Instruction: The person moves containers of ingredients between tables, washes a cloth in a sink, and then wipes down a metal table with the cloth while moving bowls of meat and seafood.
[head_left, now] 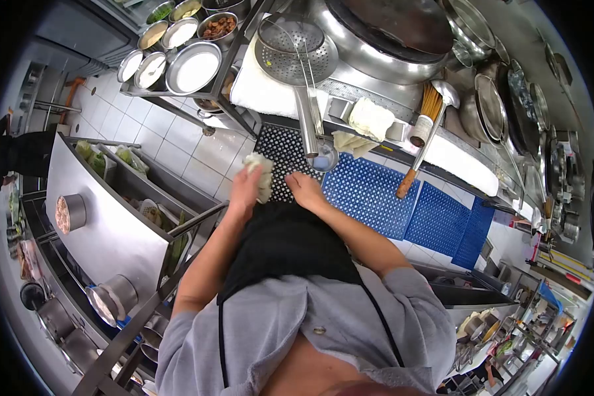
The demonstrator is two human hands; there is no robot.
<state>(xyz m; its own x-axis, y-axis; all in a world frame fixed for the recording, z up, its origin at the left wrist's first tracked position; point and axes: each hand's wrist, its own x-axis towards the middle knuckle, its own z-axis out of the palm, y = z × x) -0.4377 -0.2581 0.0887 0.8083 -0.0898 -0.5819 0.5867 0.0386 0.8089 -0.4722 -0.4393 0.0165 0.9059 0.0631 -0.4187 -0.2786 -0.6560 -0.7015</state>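
Note:
My left hand point(245, 187) is closed round a crumpled off-white cloth point(263, 177), in front of my black apron point(280, 244). Close beside it, my right hand point(305, 191) has its fingers curled in, apart from the cloth, with nothing showing in them. Ahead of both hands, a perforated strainer ladle point(296, 63) rests at the counter edge, its metal handle pointing towards me. A small clear cup-like vessel point(325, 158) hangs by the handle's end. Another folded cloth point(371, 119) lies on the stove edge to the right.
A large wok point(389, 30) sits on the range ahead. A bamboo brush point(426, 113) and a wood-handled ladle point(424, 148) lean over the edge. Ingredient bowls point(195, 68) stand at upper left. A steel counter point(105, 218) with a metal pot point(71, 213) is left. Blue mats point(369, 191) cover the floor.

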